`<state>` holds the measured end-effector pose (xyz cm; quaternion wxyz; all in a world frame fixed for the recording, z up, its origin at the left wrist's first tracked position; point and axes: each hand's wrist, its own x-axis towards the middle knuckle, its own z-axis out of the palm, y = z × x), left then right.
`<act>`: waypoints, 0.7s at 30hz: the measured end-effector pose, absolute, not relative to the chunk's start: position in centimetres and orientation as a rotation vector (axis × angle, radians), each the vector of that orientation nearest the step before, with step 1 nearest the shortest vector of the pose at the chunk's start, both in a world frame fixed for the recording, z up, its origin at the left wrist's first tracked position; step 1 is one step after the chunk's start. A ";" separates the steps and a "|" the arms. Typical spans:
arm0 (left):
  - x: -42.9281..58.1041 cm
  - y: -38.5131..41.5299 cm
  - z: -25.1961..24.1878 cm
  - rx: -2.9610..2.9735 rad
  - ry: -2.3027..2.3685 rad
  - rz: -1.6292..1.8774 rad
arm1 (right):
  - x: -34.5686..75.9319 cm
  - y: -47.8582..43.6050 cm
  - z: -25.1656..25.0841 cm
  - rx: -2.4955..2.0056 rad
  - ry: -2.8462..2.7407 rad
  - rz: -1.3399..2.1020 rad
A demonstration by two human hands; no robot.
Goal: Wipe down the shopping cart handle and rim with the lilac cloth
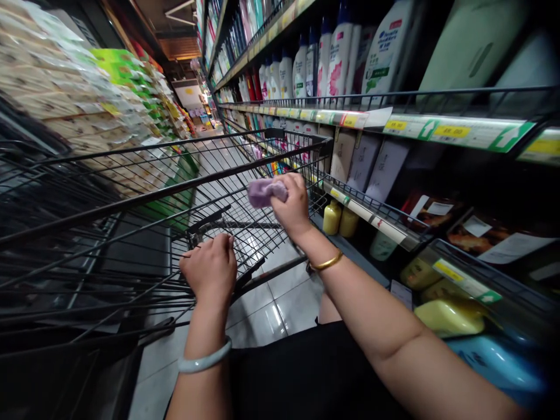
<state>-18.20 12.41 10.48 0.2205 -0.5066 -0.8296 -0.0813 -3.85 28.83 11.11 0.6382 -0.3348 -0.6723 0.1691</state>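
Note:
A purple cloth point(262, 192) is bunched in my right hand point(292, 204), whose fingers are closed around it above the wire shopping cart point(262, 160). A gold bangle circles my right wrist. My left hand point(212, 265) is closed at the near side of the cart, its knuckles up and its fingers curled over the wire frame. What lies under those fingers is mostly hidden. A pale bangle sits on my left wrist. The cart's wire basket spreads to the left and forward of both hands.
Shelves of shampoo bottles point(341, 55) run along the right side, with a price-label rail point(464, 131) jutting out. Yellow bottles point(450, 317) stand low at the right. Stacked packages point(79, 111) line the left. A tiled aisle point(219, 153) leads forward.

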 end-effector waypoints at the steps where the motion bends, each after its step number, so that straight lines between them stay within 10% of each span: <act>1: -18.2 12.5 10.5 -1.395 -2.293 -0.225 | -3.6 29.3 10.7 -0.829 -1.486 0.415; 21: -18.3 12.6 10.8 -1.355 -2.327 -0.160 | -4.9 24.9 9.7 -0.763 -1.910 0.338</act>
